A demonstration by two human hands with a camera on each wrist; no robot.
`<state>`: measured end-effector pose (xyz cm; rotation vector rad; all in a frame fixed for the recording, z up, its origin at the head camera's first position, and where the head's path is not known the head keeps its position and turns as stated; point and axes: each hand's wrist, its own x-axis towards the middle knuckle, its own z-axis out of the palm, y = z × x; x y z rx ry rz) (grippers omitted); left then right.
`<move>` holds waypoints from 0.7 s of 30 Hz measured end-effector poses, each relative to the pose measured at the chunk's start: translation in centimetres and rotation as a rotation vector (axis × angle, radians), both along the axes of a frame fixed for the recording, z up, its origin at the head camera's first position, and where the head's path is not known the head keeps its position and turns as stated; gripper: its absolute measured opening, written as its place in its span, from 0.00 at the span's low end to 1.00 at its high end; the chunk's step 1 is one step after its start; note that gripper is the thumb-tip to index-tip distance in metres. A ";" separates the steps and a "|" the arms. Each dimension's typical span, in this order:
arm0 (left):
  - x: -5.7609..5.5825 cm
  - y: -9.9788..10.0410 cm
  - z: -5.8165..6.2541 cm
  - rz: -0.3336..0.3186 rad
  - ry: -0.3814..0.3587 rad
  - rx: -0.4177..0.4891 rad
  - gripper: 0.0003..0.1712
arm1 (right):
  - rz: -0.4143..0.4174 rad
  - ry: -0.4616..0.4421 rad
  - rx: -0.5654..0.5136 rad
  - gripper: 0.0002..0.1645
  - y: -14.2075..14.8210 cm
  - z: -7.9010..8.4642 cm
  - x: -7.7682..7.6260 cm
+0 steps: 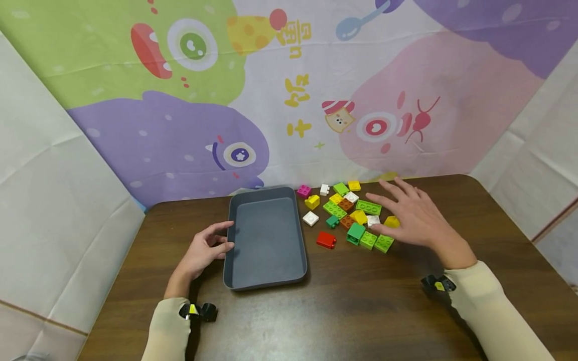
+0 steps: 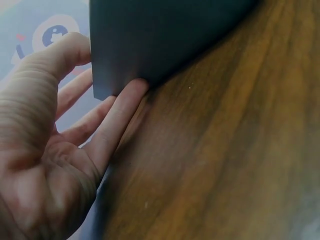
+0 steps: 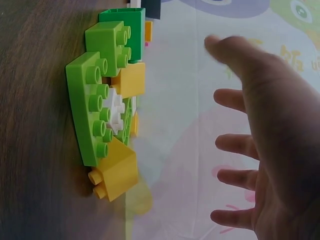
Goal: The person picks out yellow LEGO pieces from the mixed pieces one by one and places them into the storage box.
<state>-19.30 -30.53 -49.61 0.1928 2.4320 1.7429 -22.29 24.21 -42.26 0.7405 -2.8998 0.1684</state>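
At the left long side of a dark grey tray [image 1: 266,284], my left hand [image 1: 205,253] holds the rim, thumb and fingertips at the wall. The left wrist view shows the thumb passing behind the tray's edge [image 2: 125,55] and the other fingers against its outside. My right hand [image 1: 413,215] hovers over the right end of a pile of toy building bricks, fingers spread, holding nothing. Below and beside it lie a yellow brick [image 1: 392,222], a white brick [image 1: 373,220] and a lime-green brick [image 1: 384,243]. The right wrist view shows a gap between hand and bricks.
Nearer the tray lie a red brick [image 1: 326,239], a white brick [image 1: 310,218] and a magenta brick [image 1: 304,191]. A dark green brick [image 1: 355,233] sits at the pile's front. Behind the wooden table [image 1: 352,311] hangs a cartoon-printed cloth [image 1: 289,160].
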 end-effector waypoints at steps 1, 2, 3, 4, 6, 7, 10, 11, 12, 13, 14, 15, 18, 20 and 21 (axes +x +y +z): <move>0.0 0.0 0.0 0.003 0.001 0.000 0.38 | 0.003 0.004 -0.005 0.48 0.0 0.0 0.0; 0.0 0.0 0.0 0.005 0.001 -0.001 0.38 | 0.009 0.009 -0.013 0.47 0.0 0.0 -0.1; 0.0 0.0 0.0 0.007 0.001 -0.003 0.38 | 0.015 0.015 -0.020 0.46 0.1 0.0 -0.1; 0.0 0.0 0.0 0.009 0.000 -0.004 0.38 | 0.021 0.019 -0.029 0.46 0.1 0.0 -0.1; 0.0 0.1 0.0 0.012 0.000 -0.004 0.38 | 0.030 0.032 -0.045 0.44 0.3 0.1 -0.2; 0.0 0.1 0.0 0.013 0.000 -0.004 0.38 | 0.031 0.038 -0.053 0.43 0.5 0.1 -0.2; 0.0 0.1 0.0 0.018 0.000 -0.004 0.38 | 0.023 0.062 -0.076 0.41 1.0 0.3 -0.3; 0.0 0.2 0.1 0.019 0.001 -0.005 0.38 | 0.016 0.069 -0.085 0.40 1.3 0.4 -0.3; 0.1 0.2 0.1 0.020 0.001 -0.006 0.38 | 0.009 0.075 -0.096 0.39 1.5 0.5 -0.3; 0.1 0.2 0.1 0.021 0.001 -0.007 0.38 | 0.001 0.076 -0.109 0.38 1.7 0.6 -0.3; 0.1 0.2 0.1 0.023 0.001 -0.007 0.38 | -0.006 0.078 -0.120 0.37 1.9 0.7 -0.2; 0.1 0.2 0.1 0.023 0.001 -0.008 0.38 | -0.010 0.079 -0.133 0.36 2.1 0.7 -0.2; 0.1 0.2 0.1 0.025 0.001 -0.008 0.37 | -0.017 0.064 -0.163 0.33 2.5 0.9 -0.2; 0.1 0.2 0.1 0.025 0.000 -0.007 0.37 | -0.015 0.041 -0.174 0.29 2.6 1.0 -0.3; 0.1 0.1 0.0 0.025 0.000 -0.007 0.37 | -0.013 0.028 -0.178 0.28 2.6 1.0 -0.3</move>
